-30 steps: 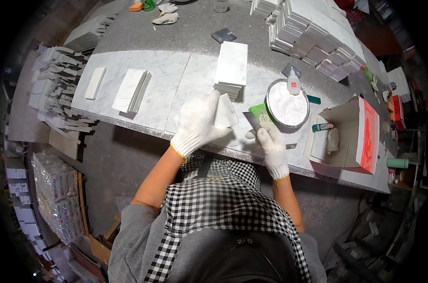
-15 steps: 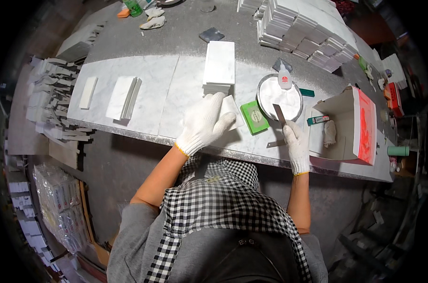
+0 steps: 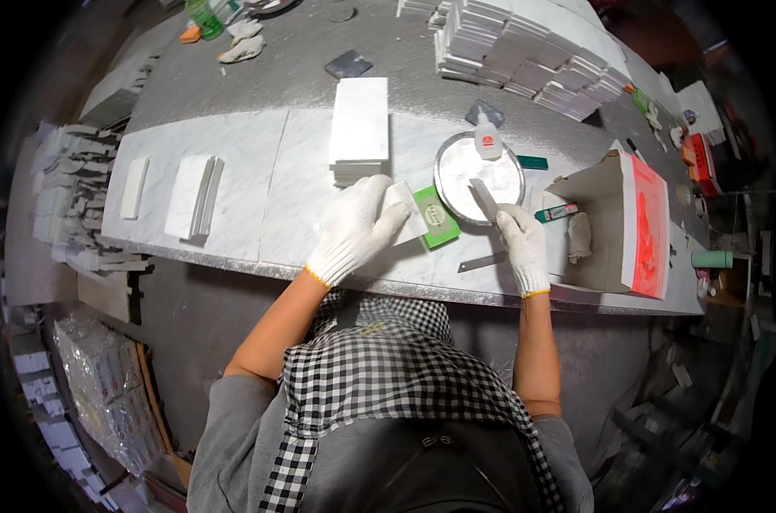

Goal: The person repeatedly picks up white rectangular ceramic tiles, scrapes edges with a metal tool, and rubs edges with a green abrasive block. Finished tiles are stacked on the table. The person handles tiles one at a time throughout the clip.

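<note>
Landmark: the round metal dish of white paste (image 3: pixel 478 175) on the grey marble-topped bench (image 3: pixel 234 188). Far to its left I see thin white tile pieces (image 3: pixel 191 195) lying flat; nearer, a stack of white rectangular tiles (image 3: pixel 359 128), long axis running away from me. My gloved left hand (image 3: pixel 354 227) curls its fingers around a small white tile (image 3: pixel 405 209), just left of the dish, beside a green rectangular pad (image 3: pixel 436 217). My gloved right hand (image 3: pixel 525 244) grips a flat metal scraper blade (image 3: pixel 484 198); its long axis points up-left into the dish, its tip over the paste. Right of the dish stands an open cardboard box (image 3: pixel 614 222).
</note>
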`<state>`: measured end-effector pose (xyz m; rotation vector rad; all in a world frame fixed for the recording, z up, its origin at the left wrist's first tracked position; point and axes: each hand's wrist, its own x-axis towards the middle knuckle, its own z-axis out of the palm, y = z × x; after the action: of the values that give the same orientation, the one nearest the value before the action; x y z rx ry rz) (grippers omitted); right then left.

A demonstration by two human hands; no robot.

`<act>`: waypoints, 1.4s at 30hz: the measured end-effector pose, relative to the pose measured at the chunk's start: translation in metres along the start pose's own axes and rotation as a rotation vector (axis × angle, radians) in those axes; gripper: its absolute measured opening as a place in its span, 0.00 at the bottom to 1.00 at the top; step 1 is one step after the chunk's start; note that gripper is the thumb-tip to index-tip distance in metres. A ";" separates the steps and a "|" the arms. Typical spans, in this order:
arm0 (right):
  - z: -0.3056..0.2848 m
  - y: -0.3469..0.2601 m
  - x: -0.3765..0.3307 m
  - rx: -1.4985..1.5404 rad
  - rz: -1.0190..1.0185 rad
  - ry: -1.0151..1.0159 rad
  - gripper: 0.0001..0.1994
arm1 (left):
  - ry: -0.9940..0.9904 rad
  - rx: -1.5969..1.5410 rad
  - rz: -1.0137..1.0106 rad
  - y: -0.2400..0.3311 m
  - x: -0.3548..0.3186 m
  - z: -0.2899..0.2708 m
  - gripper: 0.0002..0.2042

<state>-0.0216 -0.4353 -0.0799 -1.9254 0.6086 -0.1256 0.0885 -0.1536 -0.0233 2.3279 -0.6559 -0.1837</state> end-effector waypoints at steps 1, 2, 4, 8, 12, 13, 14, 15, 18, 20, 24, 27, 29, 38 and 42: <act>-0.004 0.001 0.002 -0.014 0.010 0.001 0.14 | -0.018 -0.005 -0.002 0.002 0.001 0.002 0.23; -0.004 -0.002 0.003 -0.026 0.016 -0.001 0.14 | -0.032 -0.006 -0.007 0.004 0.001 0.001 0.23; -0.007 0.003 0.005 -0.030 0.000 0.016 0.13 | -0.056 -0.032 -0.004 0.009 0.000 0.004 0.23; -0.009 -0.005 0.009 -0.088 0.003 -0.012 0.14 | -0.088 -0.135 -0.004 0.007 0.001 0.017 0.24; -0.008 0.000 0.015 -0.125 -0.049 -0.010 0.14 | -0.134 -0.112 -0.060 0.011 -0.004 0.012 0.25; -0.006 -0.002 0.015 -0.121 -0.039 -0.020 0.14 | -0.119 -0.124 -0.061 0.005 -0.004 0.016 0.25; -0.003 -0.005 0.016 -0.113 -0.021 -0.011 0.14 | -0.098 -0.124 -0.041 0.004 -0.003 0.016 0.25; -0.003 -0.002 0.015 -0.122 -0.027 -0.010 0.14 | -0.086 -0.129 -0.019 0.005 -0.003 0.017 0.25; -0.006 0.000 0.014 -0.144 -0.014 0.006 0.14 | -0.079 -0.142 0.004 0.003 -0.006 0.017 0.24; 0.000 0.004 0.018 -0.117 -0.027 -0.019 0.13 | -0.088 -0.130 -0.020 0.005 -0.009 0.014 0.24; -0.002 0.007 0.016 -0.058 -0.043 -0.033 0.12 | -0.111 -0.151 -0.031 0.014 -0.008 0.009 0.21; 0.000 0.011 0.015 -0.050 -0.049 -0.019 0.13 | -0.094 -0.181 0.000 0.002 -0.009 0.019 0.21; 0.000 0.011 0.015 -0.045 -0.046 -0.016 0.13 | -0.084 -0.188 0.021 -0.001 -0.008 0.023 0.22; 0.000 0.004 0.013 -0.022 -0.053 -0.030 0.13 | -0.094 -0.167 -0.032 0.010 -0.007 0.017 0.24; 0.000 -0.002 0.012 0.010 -0.015 -0.033 0.13 | -0.098 -0.199 -0.026 0.009 -0.007 0.018 0.24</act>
<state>-0.0109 -0.4405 -0.0801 -1.9195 0.5701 -0.1057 0.0731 -0.1661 -0.0307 2.1476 -0.6252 -0.3605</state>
